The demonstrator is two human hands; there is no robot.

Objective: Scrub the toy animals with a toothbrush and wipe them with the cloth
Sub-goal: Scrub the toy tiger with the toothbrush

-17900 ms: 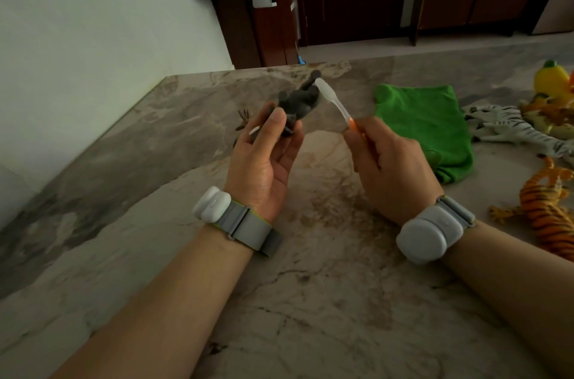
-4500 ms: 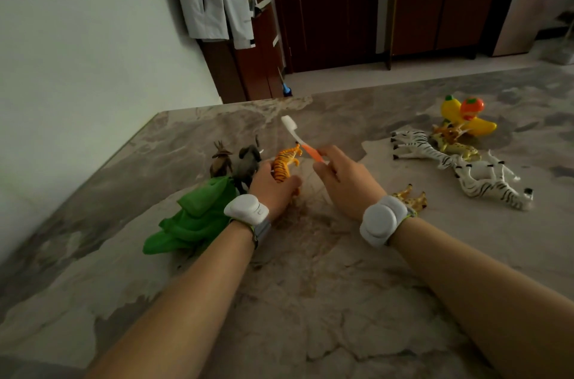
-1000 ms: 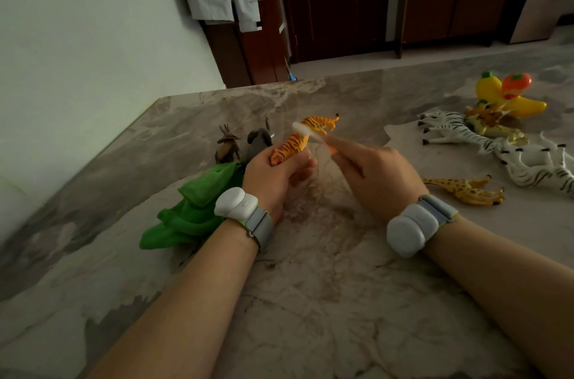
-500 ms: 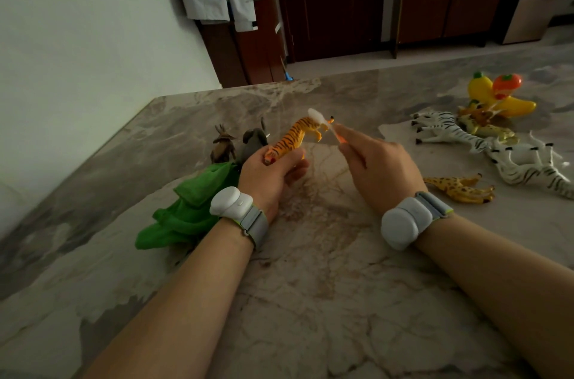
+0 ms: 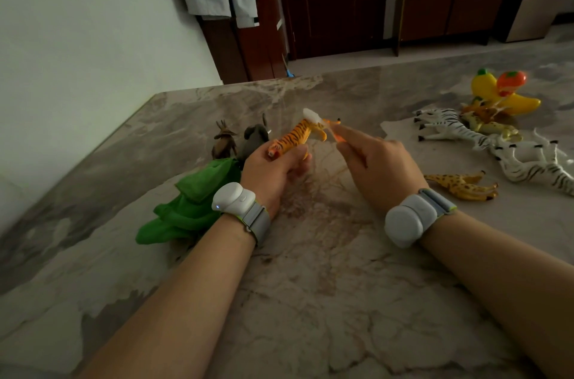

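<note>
One toy tiger (image 5: 295, 137) is in hand. On the marble table (image 5: 326, 301) are two zebras, one (image 5: 447, 127) farther off and one (image 5: 534, 162) nearer the right border, both on their sides. There is also one giraffe (image 5: 462, 184) lying flat, one brown antlered animal (image 5: 223, 142) and one grey elephant (image 5: 256, 137), both upright. The small tan animals heaped against the yellow and orange fruit toy (image 5: 503, 93) are too tangled to count. There is one toothbrush (image 5: 311, 115) and one green cloth (image 5: 192, 207), crumpled just left of the left wrist and touching the two upright animals.

The left hand (image 5: 270, 172) curls its fingers round the tiger's head end, with the hindquarters pointing away. The right hand (image 5: 380, 167) pinches the toothbrush's orange handle, index finger stretched along it. The white brush head rests on the tiger's back near the rump, blurred. Each wrist wears a grey band, two in all, left (image 5: 231, 200) and right (image 5: 407, 221).

The table's left edge runs close along the wall, and its far edge lies beyond the toys. Bare marble spreads between and under the forearms.
</note>
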